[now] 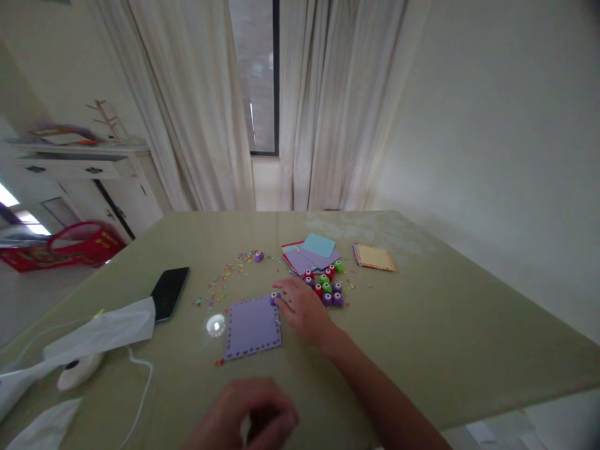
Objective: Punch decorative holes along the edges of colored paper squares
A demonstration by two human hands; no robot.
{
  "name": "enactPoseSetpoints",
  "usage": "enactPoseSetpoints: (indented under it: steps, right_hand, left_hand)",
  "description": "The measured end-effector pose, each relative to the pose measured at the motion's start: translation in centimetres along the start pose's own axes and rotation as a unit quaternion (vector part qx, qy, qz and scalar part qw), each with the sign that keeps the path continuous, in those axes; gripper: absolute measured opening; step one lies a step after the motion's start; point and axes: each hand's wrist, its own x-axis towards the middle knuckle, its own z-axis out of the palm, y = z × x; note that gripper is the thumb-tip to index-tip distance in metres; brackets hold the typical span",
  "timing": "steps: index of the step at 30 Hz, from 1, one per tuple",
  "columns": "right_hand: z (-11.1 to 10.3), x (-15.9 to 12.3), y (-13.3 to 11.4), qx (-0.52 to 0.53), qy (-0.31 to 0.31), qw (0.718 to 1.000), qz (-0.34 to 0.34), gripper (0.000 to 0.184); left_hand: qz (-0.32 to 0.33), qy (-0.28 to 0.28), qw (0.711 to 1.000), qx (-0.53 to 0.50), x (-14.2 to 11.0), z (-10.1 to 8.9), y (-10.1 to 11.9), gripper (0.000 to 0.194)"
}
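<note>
Head view, onto a glossy greenish table (445,325). Step in hand, by the look of it: setting or pressing a purple piece (274,298) at the far right corner of a lilac card (253,328). Right hand (307,309) there, thumb and finger apparently pinching that piece. Left hand (248,406) low in view, blurred, fingers curled; no telling whether around anything. Calls next, probably, for a level, steady press and a clean lift, without nudging the card.

Materials: lilac card thin, matte, squarish, dark marks dotted along the edges. Purple piece small and rounded, with a white eye; likely plastic. Just beside the right hand, a tight cluster (327,287) of similar pieces, red, green, purple. Beyond, flat smooth cards (320,244), overlapping. Confetti (241,257) in bright flecks, scattered. Beside the lilac card, a clear disc (216,325), glinting. Farther left, a slick black phone (171,290) and limp white tissue (107,331).
</note>
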Motion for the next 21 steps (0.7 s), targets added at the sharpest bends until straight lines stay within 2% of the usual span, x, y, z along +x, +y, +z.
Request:
enactPoseSetpoints:
  steps: [1,2,5,6,9,12,16,21]
  right_hand:
    - [1.2,0.2,0.5,-0.053,-0.005,0.999,-0.007,0.03]
    - [2.1,0.3,1.0,-0.086,-0.013,0.996,-0.012,0.031]
    - [3.1,-0.3,2.1,-0.123,-0.024,0.992,-0.02,0.035]
    - [3.2,-0.5,2.4,-0.123,-0.025,0.992,-0.019,0.035]
    - [3.2,-0.9,3.2,-0.11,-0.022,0.994,-0.006,0.035]
    - [3.4,-0.9,3.7,-0.091,-0.022,0.996,0.008,0.035]
    - [3.6,-1.0,3.7,-0.052,-0.037,0.998,0.014,0.039]
    - [3.6,-1.3,3.8,-0.015,-0.047,0.998,0.023,0.037]
  left_hand:
    - [0.014,0.099,0.995,0.011,2.1,-1.2,0.3,0.038]
    - [0.029,0.173,0.984,0.018,4.4,-2.5,0.4,0.041]
    - [0.064,0.316,0.945,0.06,10.0,-6.0,-0.8,0.037]
    - [0.067,0.331,0.936,0.101,11.2,-6.8,-1.9,0.034]
    - [0.073,0.342,0.917,0.189,12.5,-7.7,-6.0,0.029]
    - [0.102,0.274,0.923,0.25,11.6,-7.1,-8.9,0.023]
    - [0.09,0.228,0.92,0.306,10.4,-6.5,-9.3,0.03]
    - [0.065,0.2,0.918,0.336,10.1,-6.3,-9.7,0.055]
